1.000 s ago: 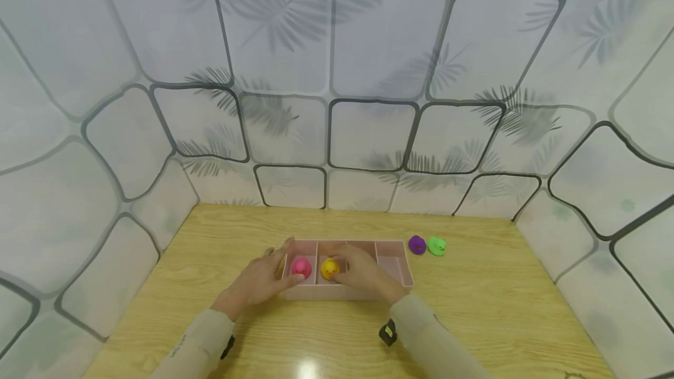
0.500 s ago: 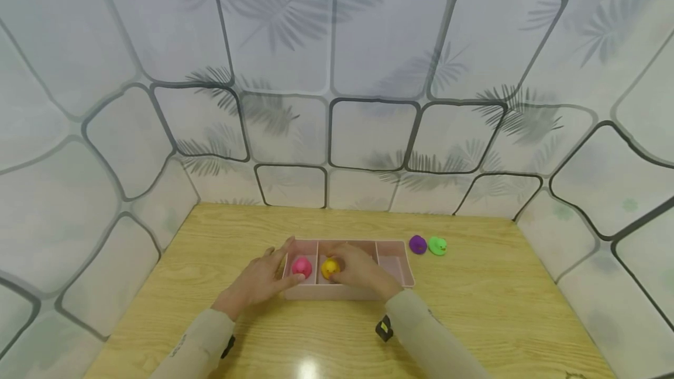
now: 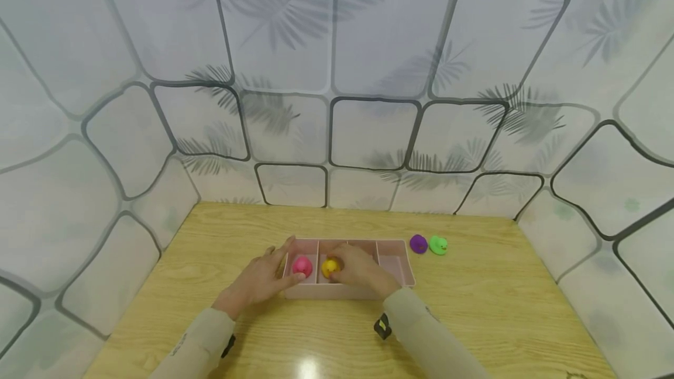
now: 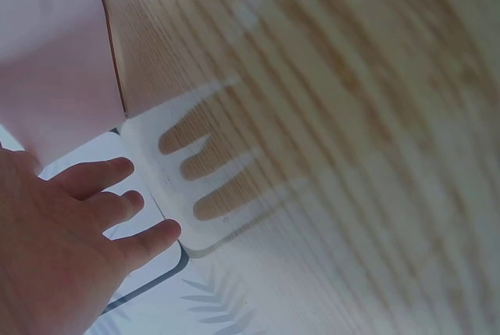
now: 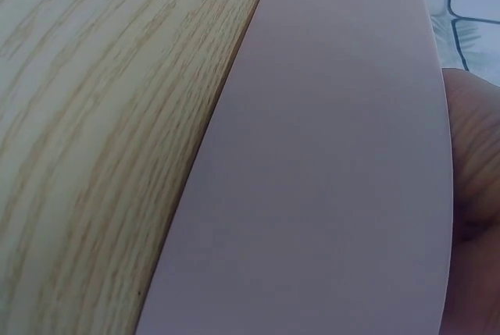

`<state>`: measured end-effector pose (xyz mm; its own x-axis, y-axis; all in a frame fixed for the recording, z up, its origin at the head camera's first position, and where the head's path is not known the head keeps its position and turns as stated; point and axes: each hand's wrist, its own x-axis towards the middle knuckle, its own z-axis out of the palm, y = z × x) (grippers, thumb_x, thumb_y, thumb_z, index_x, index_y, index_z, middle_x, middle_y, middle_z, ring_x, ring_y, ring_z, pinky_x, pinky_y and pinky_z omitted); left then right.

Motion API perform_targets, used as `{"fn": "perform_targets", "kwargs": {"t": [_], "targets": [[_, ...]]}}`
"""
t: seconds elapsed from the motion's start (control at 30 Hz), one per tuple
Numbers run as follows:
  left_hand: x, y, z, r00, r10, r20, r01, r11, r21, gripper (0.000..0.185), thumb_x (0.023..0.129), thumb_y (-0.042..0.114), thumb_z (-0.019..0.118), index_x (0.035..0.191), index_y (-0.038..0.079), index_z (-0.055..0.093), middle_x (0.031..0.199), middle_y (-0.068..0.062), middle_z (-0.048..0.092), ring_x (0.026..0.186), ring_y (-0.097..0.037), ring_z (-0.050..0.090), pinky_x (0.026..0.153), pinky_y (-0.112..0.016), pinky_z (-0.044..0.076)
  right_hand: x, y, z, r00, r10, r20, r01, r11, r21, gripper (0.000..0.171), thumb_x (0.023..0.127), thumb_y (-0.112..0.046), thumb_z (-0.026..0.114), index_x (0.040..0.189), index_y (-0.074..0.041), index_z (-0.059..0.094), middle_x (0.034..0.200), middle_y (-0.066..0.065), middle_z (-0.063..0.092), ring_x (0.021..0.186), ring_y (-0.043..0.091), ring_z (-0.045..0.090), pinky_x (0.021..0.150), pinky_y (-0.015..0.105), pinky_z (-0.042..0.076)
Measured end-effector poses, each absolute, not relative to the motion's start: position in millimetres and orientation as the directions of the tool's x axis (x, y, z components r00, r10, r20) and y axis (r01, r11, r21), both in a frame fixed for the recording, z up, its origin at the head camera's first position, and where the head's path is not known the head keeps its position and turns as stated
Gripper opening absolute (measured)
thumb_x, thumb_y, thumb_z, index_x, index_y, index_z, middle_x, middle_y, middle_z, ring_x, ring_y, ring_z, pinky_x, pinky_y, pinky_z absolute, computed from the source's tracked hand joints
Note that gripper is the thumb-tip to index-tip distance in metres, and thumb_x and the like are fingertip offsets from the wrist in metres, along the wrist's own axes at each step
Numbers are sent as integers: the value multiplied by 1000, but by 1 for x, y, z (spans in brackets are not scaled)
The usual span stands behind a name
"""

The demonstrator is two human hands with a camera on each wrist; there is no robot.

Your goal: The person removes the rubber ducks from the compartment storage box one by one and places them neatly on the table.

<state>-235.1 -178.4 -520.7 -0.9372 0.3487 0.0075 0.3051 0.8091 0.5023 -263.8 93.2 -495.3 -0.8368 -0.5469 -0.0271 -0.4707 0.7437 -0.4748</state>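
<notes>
Yellow duck (image 3: 330, 267) sits in the second compartment from the left of the pink tray (image 3: 392, 245), centre of the head frame. Right hand (image 3: 363, 271) is on it, fingers curled around its right side; looks like a pinch, but the hand hides the contact, so I can't say whether it's gripping or letting go. Pink duck (image 3: 302, 265) is in the leftmost compartment, upright. Left hand (image 3: 259, 280) lies flat against the tray's left end, fingers straight and spread, holding nothing, just bracing the wall; left wrist view shows the same splayed fingers (image 4: 109, 208) beside the tray's pink side (image 4: 55, 54). Right wrist view is only tray wall and wood grain. Progress, judged from layout: two ducks in, two compartments on the right bare. Purple duck (image 3: 418, 244) and green duck (image 3: 437, 245) touch each other on the wooden table (image 3: 500, 309), just right of the tray, not yet placed.
</notes>
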Motion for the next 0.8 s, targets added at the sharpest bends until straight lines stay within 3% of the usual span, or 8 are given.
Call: {"fn": "perform_targets", "kwargs": {"t": [0.37, 0.6, 0.8], "targets": [[-234, -178, -520, -937, 348, 0, 300, 807, 508, 99, 96, 76, 55, 171, 24, 17, 152, -23, 58, 148, -58, 39, 113, -73, 40, -268, 91, -497, -850, -522, -70, -432, 767, -474, 40, 89, -23, 84, 125, -11, 74, 130, 7, 73, 118, 26, 67, 103, 46, 55], [-235, -178, -520, -938, 346, -3, 296, 806, 513, 99, 95, 77, 55, 171, 25, 18, 154, -22, 56, 148, -58, 39, 113, -74, 39, -270, 90, -499, -859, -506, -80, -406, 768, -496, 40, 88, -22, 85, 124, -11, 73, 118, 3, 75, 99, 16, 64, 93, 40, 57], [-236, -179, -522, -939, 344, -9, 293, 813, 503, 100, 95, 78, 55, 171, 26, 17, 155, -21, 56, 149, -57, 38, 114, -74, 39, -269, 90, -499, -858, -507, -79, -407, 767, -496, 38, 88, -23, 85, 122, -12, 73, 113, 2, 74, 95, 15, 62, 89, 38, 56]]}}
